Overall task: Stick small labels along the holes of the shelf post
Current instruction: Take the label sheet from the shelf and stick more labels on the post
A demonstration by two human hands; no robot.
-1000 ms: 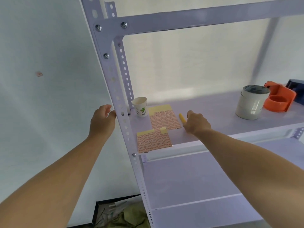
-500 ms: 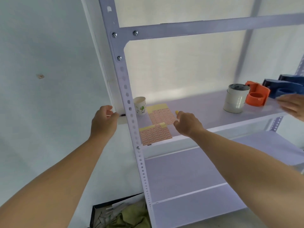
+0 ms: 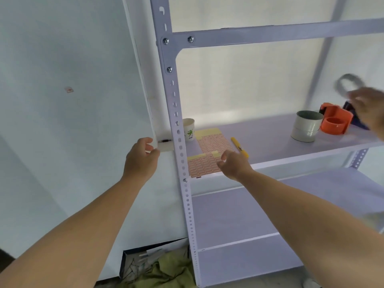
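The white shelf post with its row of holes stands upright in the middle. Two sheets of small pink labels lie on the shelf just right of it: a far label sheet and a near label sheet. My right hand hovers over the near sheet's right edge, fingers slightly apart and holding nothing. My left hand is left of the post, its fingers closed on the shelf's side edge. A yellow pen lies on the shelf beside my right hand.
A paper cup stands behind the post. At the right are a white tape roll and an orange tape dispenser. Another person's blurred hand holds a grey ring there. A box with green cloth sits on the floor.
My right hand has left the yellow pen on the shelf and moved nearer, over the near label sheet. Another person's hand came in at the right and lifted a grey ring.
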